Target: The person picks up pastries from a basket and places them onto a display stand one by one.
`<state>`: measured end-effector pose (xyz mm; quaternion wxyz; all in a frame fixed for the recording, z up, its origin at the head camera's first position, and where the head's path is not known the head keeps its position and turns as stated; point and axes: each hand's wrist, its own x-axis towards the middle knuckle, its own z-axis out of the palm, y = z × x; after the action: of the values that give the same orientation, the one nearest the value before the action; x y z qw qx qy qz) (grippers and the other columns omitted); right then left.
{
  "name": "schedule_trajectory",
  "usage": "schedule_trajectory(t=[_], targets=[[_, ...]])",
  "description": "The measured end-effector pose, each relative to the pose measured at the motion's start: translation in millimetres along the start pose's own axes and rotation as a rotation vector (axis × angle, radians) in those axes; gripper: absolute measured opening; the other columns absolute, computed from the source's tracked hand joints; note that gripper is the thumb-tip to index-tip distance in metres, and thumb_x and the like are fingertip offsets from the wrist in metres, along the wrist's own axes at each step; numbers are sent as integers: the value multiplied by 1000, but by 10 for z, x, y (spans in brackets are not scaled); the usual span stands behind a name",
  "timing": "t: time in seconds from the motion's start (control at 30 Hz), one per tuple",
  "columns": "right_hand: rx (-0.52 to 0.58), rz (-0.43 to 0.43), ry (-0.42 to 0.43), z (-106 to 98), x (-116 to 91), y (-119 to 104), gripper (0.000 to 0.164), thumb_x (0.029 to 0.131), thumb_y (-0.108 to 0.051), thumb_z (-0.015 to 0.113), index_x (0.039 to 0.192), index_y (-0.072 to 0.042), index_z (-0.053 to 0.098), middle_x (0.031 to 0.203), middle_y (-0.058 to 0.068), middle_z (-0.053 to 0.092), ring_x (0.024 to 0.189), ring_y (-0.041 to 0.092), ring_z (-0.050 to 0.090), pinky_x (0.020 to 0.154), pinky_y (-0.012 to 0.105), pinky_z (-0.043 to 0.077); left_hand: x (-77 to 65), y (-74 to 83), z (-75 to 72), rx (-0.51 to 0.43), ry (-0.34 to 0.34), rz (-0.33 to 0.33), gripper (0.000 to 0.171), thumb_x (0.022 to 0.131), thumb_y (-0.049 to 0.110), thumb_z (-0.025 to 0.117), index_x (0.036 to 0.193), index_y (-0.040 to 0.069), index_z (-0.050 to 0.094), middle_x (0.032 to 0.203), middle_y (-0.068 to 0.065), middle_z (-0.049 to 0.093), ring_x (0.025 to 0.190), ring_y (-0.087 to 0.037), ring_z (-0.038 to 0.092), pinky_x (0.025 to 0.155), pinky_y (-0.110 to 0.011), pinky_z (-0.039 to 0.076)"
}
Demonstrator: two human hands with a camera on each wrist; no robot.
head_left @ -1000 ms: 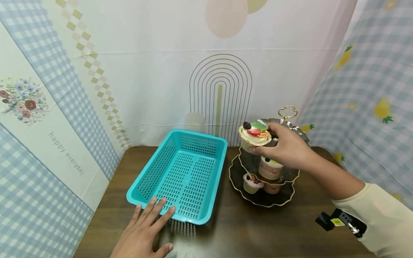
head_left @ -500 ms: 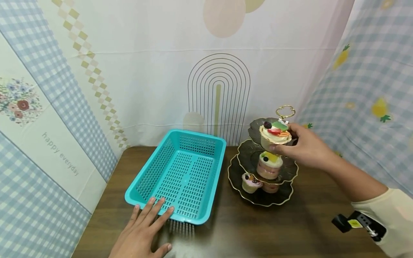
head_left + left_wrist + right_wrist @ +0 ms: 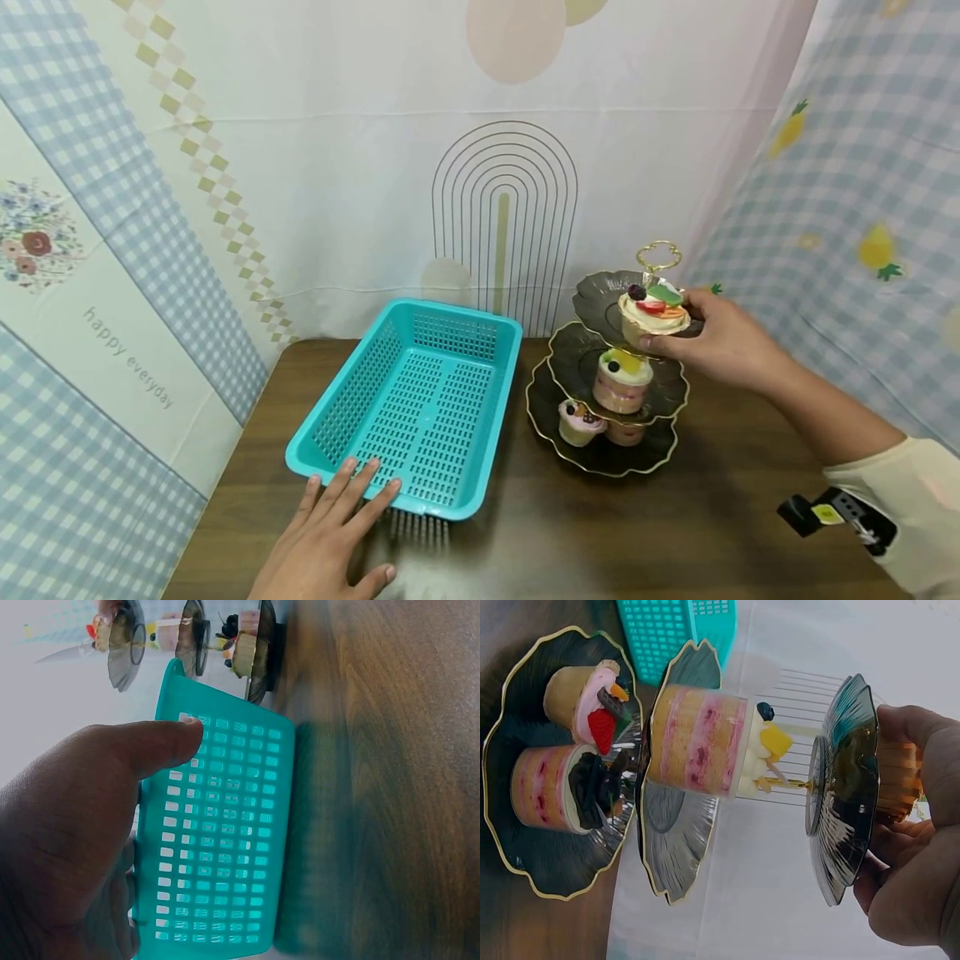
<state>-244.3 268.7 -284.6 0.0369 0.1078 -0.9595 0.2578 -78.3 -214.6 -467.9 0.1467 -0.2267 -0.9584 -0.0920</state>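
My right hand [image 3: 727, 342] grips a cream cupcake [image 3: 651, 323] topped with fruit, at the top tier [image 3: 596, 304] of a three-tier cake stand. The right wrist view shows the cupcake [image 3: 898, 780] upright against that tier, partly hidden by the fingers. A layered cake cup [image 3: 622, 385] stands on the middle tier. Below it, the bottom tier holds a pink-topped cupcake [image 3: 580, 425] and another layered cake cup [image 3: 541, 787]. My left hand [image 3: 322, 533] rests with straight fingers over the near rim of a turquoise basket [image 3: 495, 417]; in the left wrist view its thumb lies by the basket wall [image 3: 225, 825].
Basket and stand sit side by side on a dark wooden table [image 3: 570, 542]. A gold loop handle [image 3: 658, 254] rises above the top tier. Printed cloth [image 3: 360, 208] hangs behind, with checked cloth [image 3: 810, 292] on the right.
My right hand has carried the fruit cupcake rightward from the stand's left side to the top tier. The left hand keeps its place on the basket; the view shifts slightly.
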Motion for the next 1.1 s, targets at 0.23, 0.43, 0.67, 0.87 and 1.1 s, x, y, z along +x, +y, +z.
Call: schedule_trajectory(t=[0.23,0.43,0.67,0.87,1.1], targets=[[-10,-16,-12,9,8,-11,66,85,-56,79,114,-1,58,101,13,63,82,26,56,66,36,46,-3,1,-3,-9,-10,-13,95,79,63,79,160,37,36,167,3,27,154,-25,21,124,-36,-9],[-19,-30,-19,16,10,-7,65,87,-56,77,116,-1,59,105,14,65,87,28,58,71,38,46,-5,3,-5,-18,-13,-22,93,79,63,79,159,33,41,167,2,28,155,-24,20,124,-36,-10],[17,-36,-31,20,-43,6,89,90,-54,75,145,8,42,135,33,55,126,48,52,98,61,45,-11,-6,-8,3,-8,-16,92,79,63,79,158,31,44,167,2,29,153,-28,26,124,-36,-10],[30,-101,93,56,-161,35,86,91,-43,78,151,5,39,135,27,56,127,49,48,96,64,41,-16,-7,-3,52,13,2,93,78,65,78,157,31,45,166,1,31,149,-31,33,125,-38,-9],[72,-227,298,120,-398,67,69,91,-20,78,148,3,45,131,23,59,126,47,45,102,57,32,5,14,-33,85,27,11,87,81,68,74,155,31,48,164,1,35,148,-31,35,126,-41,-4]])
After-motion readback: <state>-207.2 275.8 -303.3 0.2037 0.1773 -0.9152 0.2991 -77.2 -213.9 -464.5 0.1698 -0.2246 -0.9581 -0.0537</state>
